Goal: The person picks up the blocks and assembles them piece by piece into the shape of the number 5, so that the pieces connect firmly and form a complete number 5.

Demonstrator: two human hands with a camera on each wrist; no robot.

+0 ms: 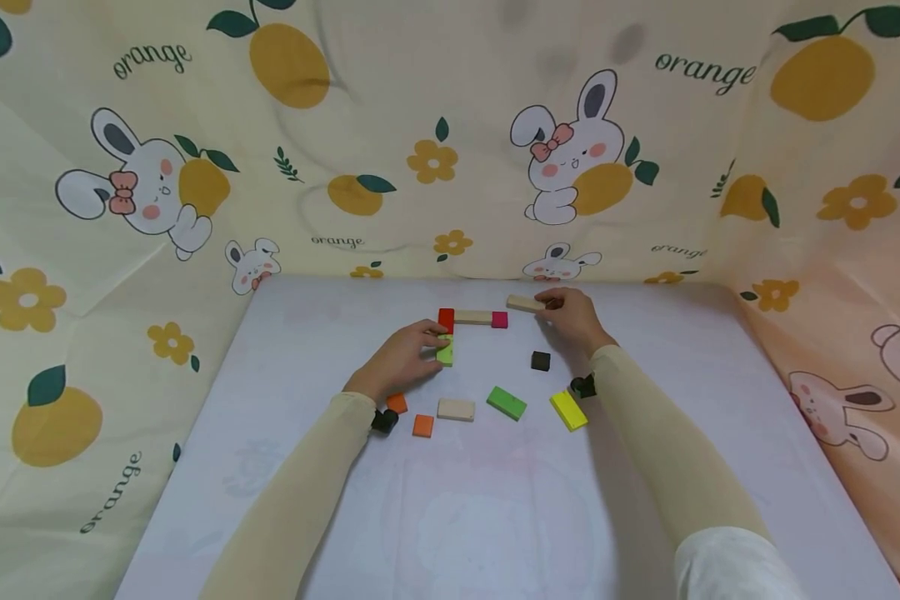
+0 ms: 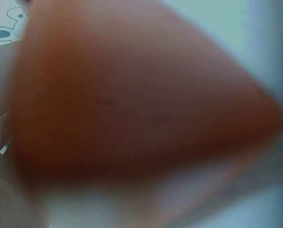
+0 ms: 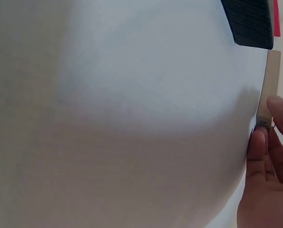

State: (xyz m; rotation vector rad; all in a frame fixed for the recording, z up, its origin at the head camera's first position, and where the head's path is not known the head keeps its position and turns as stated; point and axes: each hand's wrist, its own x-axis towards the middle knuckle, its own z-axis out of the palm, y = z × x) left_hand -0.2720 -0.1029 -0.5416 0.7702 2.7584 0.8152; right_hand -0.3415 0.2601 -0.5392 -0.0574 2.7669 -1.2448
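My left hand (image 1: 405, 354) is at a light green block (image 1: 445, 351), its thumb and fingers at opposite ends of it. Touching the block's far end is a red block (image 1: 446, 321), and from there a plain wooden block (image 1: 472, 317) runs right to a pink block (image 1: 499, 320). Further right, my right hand (image 1: 573, 317) pinches the right end of another plain wooden block (image 1: 525, 303). The right wrist view shows the thumb on top of that wooden block (image 3: 269, 80), fingers at its near end. A blurred orange-brown shape (image 2: 146, 95) fills most of the left wrist view.
Nearer on the white table (image 1: 510, 517) lie a black block (image 1: 541, 361), a green block (image 1: 506, 403), a yellow block (image 1: 568, 410), a wooden block (image 1: 456, 409) and two orange blocks (image 1: 423, 426). A patterned cloth (image 1: 390, 108) rises behind the table and at its sides.
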